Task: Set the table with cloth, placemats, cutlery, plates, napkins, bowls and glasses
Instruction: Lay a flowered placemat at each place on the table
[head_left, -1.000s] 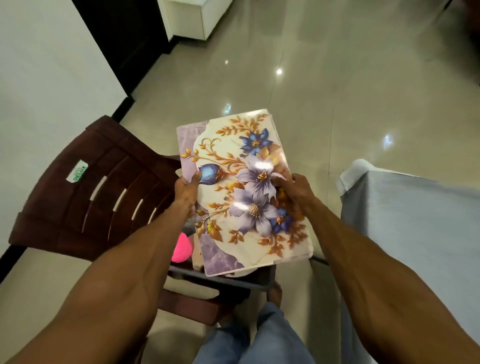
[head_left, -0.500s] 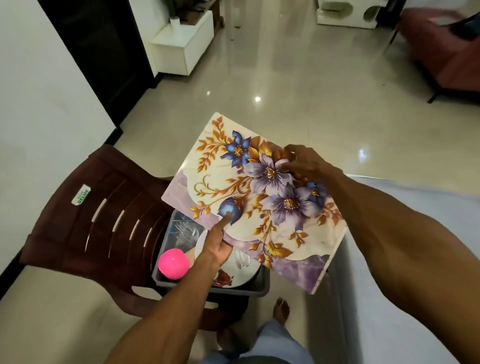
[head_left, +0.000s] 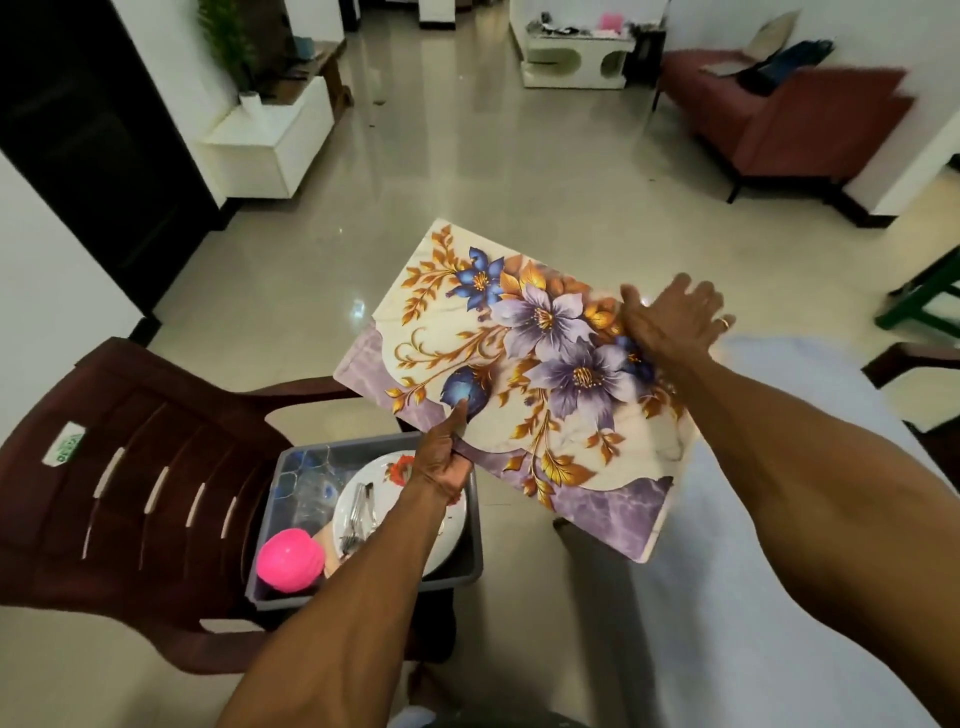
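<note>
Both hands hold the floral placemat (head_left: 524, 395): left hand (head_left: 441, 462) pinching, right hand (head_left: 670, 325) flat, fingers straight

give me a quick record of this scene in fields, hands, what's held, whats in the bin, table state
left hand: pinches the floral placemat's near edge, thumb on top
right hand: open, flat on the placemat's far right part
placemat: tilted in the air, partly over the table corner
bin: grey, on the brown chair; holds plate, cutlery, pink ball, clear glasses
table: covered with pale cloth
</note>
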